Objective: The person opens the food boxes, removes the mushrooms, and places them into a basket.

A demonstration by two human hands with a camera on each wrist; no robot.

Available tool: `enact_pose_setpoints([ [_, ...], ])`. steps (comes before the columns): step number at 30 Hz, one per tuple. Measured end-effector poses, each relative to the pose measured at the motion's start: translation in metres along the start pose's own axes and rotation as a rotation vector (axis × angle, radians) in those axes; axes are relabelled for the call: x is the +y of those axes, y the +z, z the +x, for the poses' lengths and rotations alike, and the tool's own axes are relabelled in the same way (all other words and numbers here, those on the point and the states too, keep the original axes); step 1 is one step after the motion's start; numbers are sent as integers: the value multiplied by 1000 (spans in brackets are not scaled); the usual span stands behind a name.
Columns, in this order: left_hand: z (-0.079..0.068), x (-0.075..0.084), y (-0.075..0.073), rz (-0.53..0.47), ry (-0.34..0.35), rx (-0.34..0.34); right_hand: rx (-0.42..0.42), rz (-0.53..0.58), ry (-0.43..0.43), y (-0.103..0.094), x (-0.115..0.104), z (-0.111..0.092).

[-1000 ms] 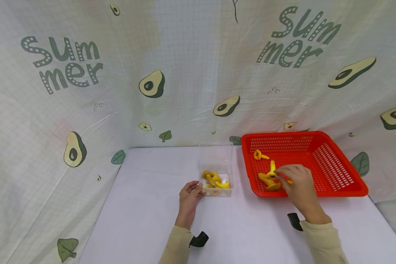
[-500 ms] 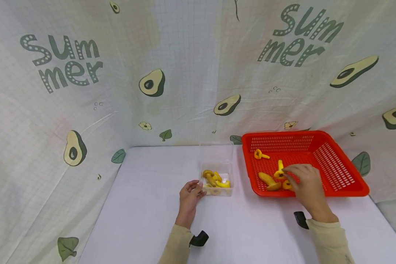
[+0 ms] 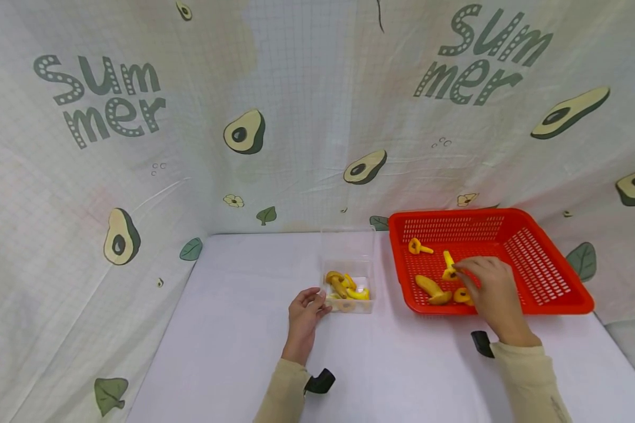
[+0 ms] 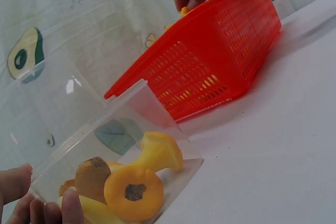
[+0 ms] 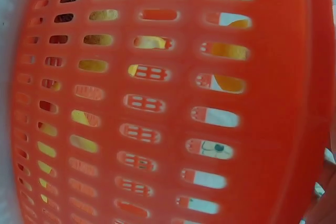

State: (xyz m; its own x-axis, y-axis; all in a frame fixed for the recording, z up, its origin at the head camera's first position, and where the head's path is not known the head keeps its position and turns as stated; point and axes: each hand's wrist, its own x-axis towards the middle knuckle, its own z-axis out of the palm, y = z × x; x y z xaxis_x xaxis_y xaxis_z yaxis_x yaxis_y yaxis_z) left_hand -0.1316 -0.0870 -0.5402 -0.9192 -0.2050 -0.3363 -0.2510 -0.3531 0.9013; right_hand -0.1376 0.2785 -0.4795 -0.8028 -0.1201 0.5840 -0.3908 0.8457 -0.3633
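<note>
My left hand [image 3: 303,320] grips the near left corner of a clear plastic box [image 3: 372,279], thumb and fingers on either side of its wall. The box's lid stands raised at the back. Inside lie yellow and brown toy mushrooms [image 4: 134,192], heaped together. Over the red basket [image 3: 481,214], my right hand [image 3: 487,291] pinches a yellow mushroom [image 3: 448,267] by its cap end, its stem pointing away. Below it in the basket are a brown mushroom [image 3: 431,289] and an orange-yellow one [image 3: 461,295], the latter partly behind the hand. The right wrist view shows mainly the basket's slotted wall [image 5: 273,103].
Another yellow mushroom [image 3: 419,247] lies in the basket's far left corner. The basket stands just right of the box on a white tabletop [image 3: 243,294]. A printed cloth [image 3: 296,88] hangs behind the table.
My right hand has shifted rightward with the yellow mushroom, away from the brown one, then slightly up. The orange-yellow mushroom beneath has come into fuller view. My left hand stays at the box.
</note>
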Motion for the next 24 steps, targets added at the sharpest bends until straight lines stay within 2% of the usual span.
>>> enact_pose_setpoints([
  [14,-1,1,1,22,-2,7,-62,-2,27,4,-5,-2],
  [24,-3,3,1,20,-5,7,-36,51,-67,13,-33,0],
])
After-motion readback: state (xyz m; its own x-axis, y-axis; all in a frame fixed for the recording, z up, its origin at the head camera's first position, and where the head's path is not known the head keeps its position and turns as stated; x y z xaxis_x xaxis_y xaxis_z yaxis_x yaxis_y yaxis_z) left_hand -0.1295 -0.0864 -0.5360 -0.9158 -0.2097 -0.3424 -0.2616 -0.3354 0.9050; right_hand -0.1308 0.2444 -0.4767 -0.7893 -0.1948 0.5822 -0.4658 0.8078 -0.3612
